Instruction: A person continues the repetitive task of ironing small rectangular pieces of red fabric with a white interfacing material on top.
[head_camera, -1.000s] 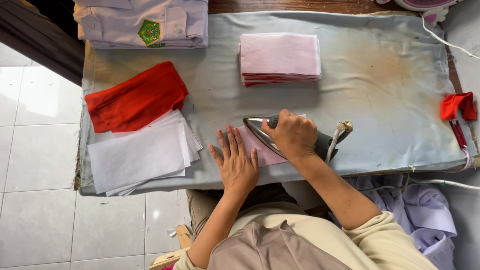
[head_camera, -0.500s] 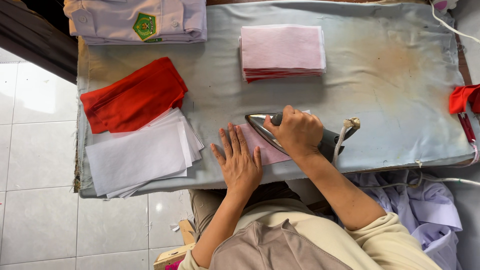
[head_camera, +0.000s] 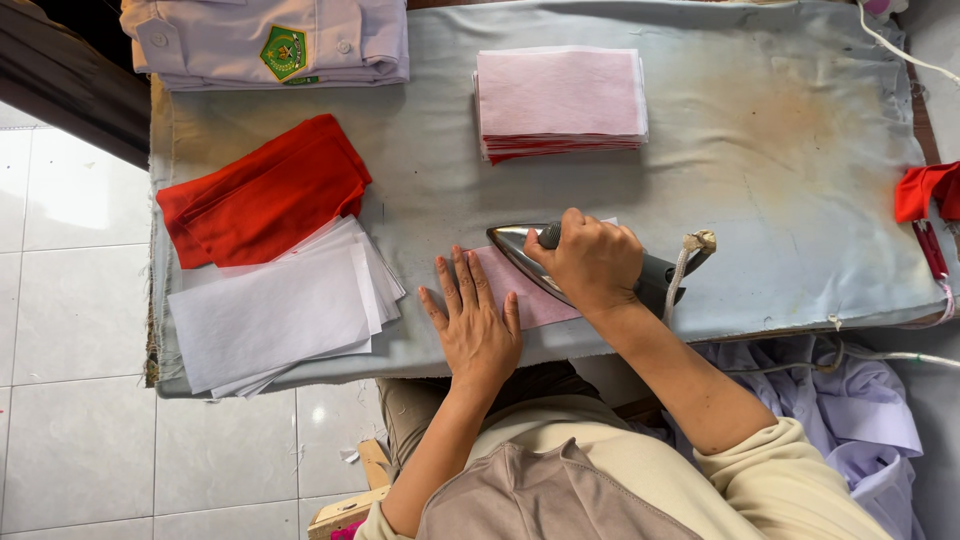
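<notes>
silver iron (head_camera: 525, 255) (dark handle) lies flat on a pale pink fabric piece (head_camera: 525, 300) near the board's edge.

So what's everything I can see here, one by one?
Grey padded ironing table: one, fills the view.
Metal clothes iron: one, silver, near edge, on a pink piece.
Pink fabric rectangle: one, under the iron.
Stack of pink-topped rectangles: one, far middle.
Red folded cloth: one pile, left.
White paper-like sheets: one fanned pile, near left.
Folded pale shirt with green badge: one, far left corner.
Left hand: flat on the pink piece.
Right hand: grips the iron handle.
</notes>
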